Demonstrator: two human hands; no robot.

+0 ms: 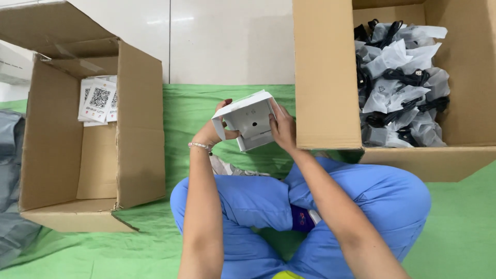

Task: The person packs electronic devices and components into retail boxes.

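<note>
Above the crossed legs in blue trousers point(361, 201), a small white box point(249, 120) is held in the air between both hands, clear of the green cloth point(155, 248). The left hand point(217, 130) clasps its left side, thumb tucked into the open face, fingers curled behind. The right hand point(283, 126) lies flat along the right side, fingers fairly straight and close together, pressing inward.

The box is tilted: its open face, with a grey inner panel and a small dark hole, looks toward the person and slightly down. Its long axis, as far as I can tell, runs left to right between the palms, the right end a bit higher.

Risks, as I judge them: the right hand's flat hold is only pressure, so the box could slip and drop onto the lap; the thumb could crease the thin card; and with the opening tipped down, anything loose inside might slide out.

A carton point(93, 150) with leaflets stands left, another point(330, 77) with bagged cables point(400, 82) right.
</note>
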